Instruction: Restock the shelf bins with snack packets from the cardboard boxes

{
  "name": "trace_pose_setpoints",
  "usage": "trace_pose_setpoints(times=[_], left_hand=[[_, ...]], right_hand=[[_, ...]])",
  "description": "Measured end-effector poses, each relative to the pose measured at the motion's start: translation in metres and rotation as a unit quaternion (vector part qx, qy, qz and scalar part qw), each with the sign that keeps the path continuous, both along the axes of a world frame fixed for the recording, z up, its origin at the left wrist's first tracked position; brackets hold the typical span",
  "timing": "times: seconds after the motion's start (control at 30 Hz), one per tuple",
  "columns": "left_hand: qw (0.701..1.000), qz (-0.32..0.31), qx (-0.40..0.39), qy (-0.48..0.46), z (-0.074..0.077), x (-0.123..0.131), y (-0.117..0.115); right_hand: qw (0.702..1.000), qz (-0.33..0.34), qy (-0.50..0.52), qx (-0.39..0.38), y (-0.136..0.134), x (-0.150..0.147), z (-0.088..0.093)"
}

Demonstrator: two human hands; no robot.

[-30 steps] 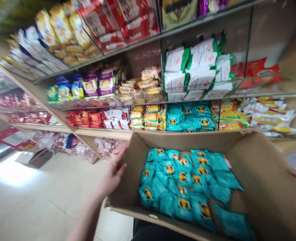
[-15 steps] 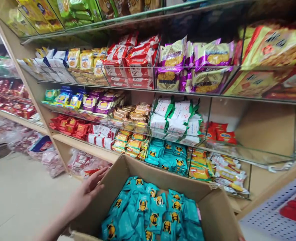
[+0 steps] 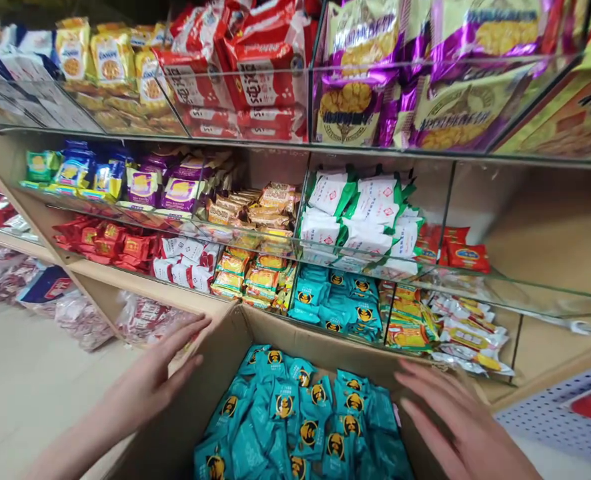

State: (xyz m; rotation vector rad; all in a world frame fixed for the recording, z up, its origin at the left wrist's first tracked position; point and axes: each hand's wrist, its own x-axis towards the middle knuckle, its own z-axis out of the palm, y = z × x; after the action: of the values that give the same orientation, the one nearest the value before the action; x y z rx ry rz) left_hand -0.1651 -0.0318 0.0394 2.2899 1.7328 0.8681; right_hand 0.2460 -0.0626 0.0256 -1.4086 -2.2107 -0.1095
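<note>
A cardboard box point(image 3: 320, 347) sits low in front of me, holding many teal snack packets point(image 3: 285, 403) with round black-and-yellow pictures. At the box's left side, my left hand point(image 3: 163, 373) has its fingers stretched out and apart, holding nothing; whether it touches the cardboard I cannot tell. Over the right part of the box, my right hand point(image 3: 455, 420) reaches in with fingers spread and nothing in them. Just beyond the box's far rim, matching teal packets point(image 3: 335, 300) fill a compartment of the bottom shelf.
Yellow-orange packets point(image 3: 255, 277) and yellow sachets point(image 3: 408, 320) flank the teal compartment. White-and-green packets point(image 3: 363, 213) lie on the glass-fronted shelf above. Large red packs point(image 3: 270, 73) stand higher up. Bagged goods point(image 3: 85, 320) lie on the floor at left, and a perforated white panel point(image 3: 555, 400) stands at right.
My right hand has come into view over the box's right side. My left hand has shifted slightly left and its fingers have lifted. The view has moved closer to the shelves.
</note>
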Motion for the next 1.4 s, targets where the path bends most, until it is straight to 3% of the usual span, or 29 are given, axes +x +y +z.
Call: trace_pose_setpoints(times=[0.13, 0.23, 0.37, 0.47, 0.6, 0.67, 0.8, 0.93, 1.03, 1.17, 1.3, 1.4], left_hand=[[0.990, -0.109, -0.042, 0.073, 0.035, 0.034, 0.043], [0.981, -0.153, -0.061, 0.098, 0.049, 0.063, 0.069], [0.956, -0.223, -0.053, 0.183, 0.051, 0.092, 0.085], [0.934, -0.262, -0.049, 0.238, 0.044, 0.109, 0.094], [0.932, -0.201, -0.018, 0.301, 0.030, 0.130, 0.111], [0.932, -0.166, -0.025, 0.321, 0.023, 0.138, 0.119], [0.934, -0.154, -0.050, 0.319, 0.015, 0.143, 0.130], [0.942, -0.146, -0.044, 0.299, 0.010, 0.139, 0.130], [0.947, -0.155, -0.037, 0.278, 0.006, 0.136, 0.129], [0.956, -0.173, -0.040, 0.233, 0.004, 0.134, 0.129], [0.959, -0.183, -0.049, 0.209, 0.001, 0.132, 0.130], [0.963, -0.190, -0.037, 0.185, 0.000, 0.131, 0.130]], right_hand=[[0.989, 0.099, 0.008, -0.111, 0.077, -0.064, 0.028], [0.980, 0.116, 0.005, -0.164, 0.122, -0.096, 0.023], [0.969, 0.108, -0.033, -0.218, 0.148, -0.108, 0.005], [0.967, 0.132, -0.052, -0.214, 0.156, -0.104, -0.005], [0.973, 0.093, 0.005, -0.210, 0.161, -0.103, -0.010], [0.975, 0.077, 0.010, -0.208, 0.160, -0.104, -0.006], [0.980, 0.081, -0.046, -0.178, 0.160, -0.094, 0.014], [0.984, -0.035, -0.144, -0.102, 0.171, -0.070, 0.031], [0.960, -0.092, -0.237, -0.114, 0.181, -0.056, 0.030], [0.942, -0.158, -0.264, -0.133, 0.186, -0.052, 0.025], [0.945, -0.139, -0.260, -0.141, 0.181, -0.050, 0.026], [0.962, -0.077, -0.247, -0.082, 0.165, -0.051, 0.027]])
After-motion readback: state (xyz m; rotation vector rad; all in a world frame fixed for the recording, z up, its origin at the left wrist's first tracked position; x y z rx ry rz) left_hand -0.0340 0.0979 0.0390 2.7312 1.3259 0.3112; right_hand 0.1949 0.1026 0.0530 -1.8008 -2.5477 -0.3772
